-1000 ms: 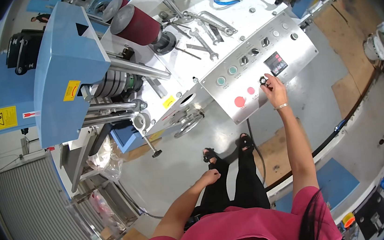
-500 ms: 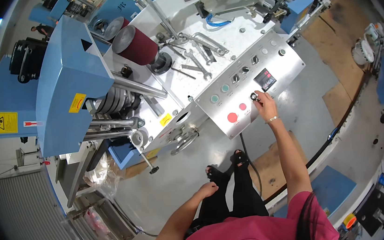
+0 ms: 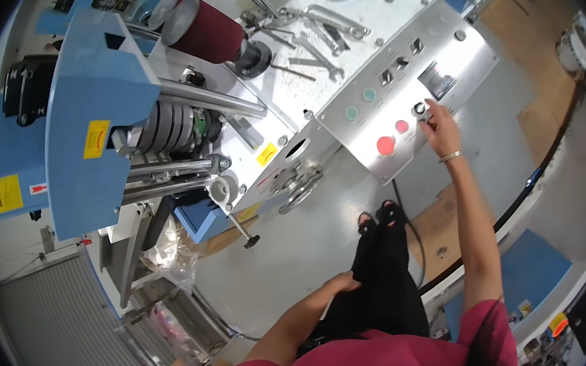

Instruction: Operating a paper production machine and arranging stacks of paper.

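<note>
My right hand (image 3: 442, 131) reaches over the sloped silver control panel (image 3: 364, 115). Its fingers curl at the right side of a small black knob (image 3: 419, 108), thumb and forefinger about it. Just above the knob is a dark square display (image 3: 437, 80). To its lower left are a small red button (image 3: 401, 126) and a larger red button (image 3: 385, 146). Two green buttons (image 3: 369, 95) and several black selector switches (image 3: 402, 63) sit higher on the panel. Low against my black trousers, my left hand (image 3: 345, 282) hangs loosely closed, with nothing visible in it.
Wrenches (image 3: 323, 58) lie on the white machine bed behind the panel. A dark red roller (image 3: 209, 31) and a blue machine housing (image 3: 96, 111) stand left. Below them is a handwheel (image 3: 301, 188). A black cable (image 3: 413, 242) runs across the floor beside my feet.
The view has shifted, so panel and machine sit further right and higher. My right hand stays by the knob, which shows more fully. My left hand remains at my thigh.
</note>
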A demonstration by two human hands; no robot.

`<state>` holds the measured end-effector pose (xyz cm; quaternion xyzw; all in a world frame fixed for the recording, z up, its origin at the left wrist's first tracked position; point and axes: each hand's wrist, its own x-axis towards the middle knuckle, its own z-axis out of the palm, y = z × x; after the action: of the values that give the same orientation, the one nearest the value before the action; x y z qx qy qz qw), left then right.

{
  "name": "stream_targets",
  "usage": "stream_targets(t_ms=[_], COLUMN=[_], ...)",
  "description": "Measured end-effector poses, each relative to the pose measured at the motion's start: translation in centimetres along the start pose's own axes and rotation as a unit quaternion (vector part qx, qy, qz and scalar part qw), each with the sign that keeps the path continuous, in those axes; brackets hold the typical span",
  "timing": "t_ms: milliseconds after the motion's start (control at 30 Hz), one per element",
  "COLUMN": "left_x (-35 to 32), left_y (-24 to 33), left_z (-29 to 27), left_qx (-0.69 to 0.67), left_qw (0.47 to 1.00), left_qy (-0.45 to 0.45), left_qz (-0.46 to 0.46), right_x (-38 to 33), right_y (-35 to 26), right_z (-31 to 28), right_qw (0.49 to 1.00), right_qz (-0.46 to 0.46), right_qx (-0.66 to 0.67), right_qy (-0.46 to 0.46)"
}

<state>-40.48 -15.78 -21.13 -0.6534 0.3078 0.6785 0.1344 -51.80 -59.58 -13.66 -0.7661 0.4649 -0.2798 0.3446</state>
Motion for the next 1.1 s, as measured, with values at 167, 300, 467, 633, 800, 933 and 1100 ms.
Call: stream_targets(t_ms=[167,300,467,633,800,933,1100], left_x=[1.9,1.8,3.0,3.9,4.1,3.9,3.0], left_y=[-1.7,-0.4,-0.6,-0.6,0.2,0.2,1.5], left_z=[3.1,2.8,4.1,5.4,5.7,5.9,5.3], left_qx=[0.066,0.076,0.082,0.093,0.082,0.078,0.073], left_qw=[0.987,0.985,0.983,0.98,0.98,0.982,0.982], left_qy=[-0.113,-0.109,-0.101,-0.072,-0.073,-0.063,-0.074], left_qz=[-0.095,-0.11,-0.133,-0.16,-0.167,-0.162,-0.158], right_x=[0.0,-0.7,-0.9,-0.8,-0.6,-0.4,-0.2], right_y=[1.4,2.1,1.6,1.5,1.4,1.3,1.8], right_z=[0.0,-0.1,-0.3,-0.3,-0.3,0.2,0.3], right_qw=[0.999,0.999,0.999,0.999,0.999,0.998,0.998], right_qz=[-0.009,-0.01,-0.012,-0.013,-0.022,-0.018,-0.024], right_qx=[0.034,0.045,0.048,0.051,0.03,0.03,0.03], right_qy=[0.015,0.017,0.014,0.005,0.033,0.047,0.051])
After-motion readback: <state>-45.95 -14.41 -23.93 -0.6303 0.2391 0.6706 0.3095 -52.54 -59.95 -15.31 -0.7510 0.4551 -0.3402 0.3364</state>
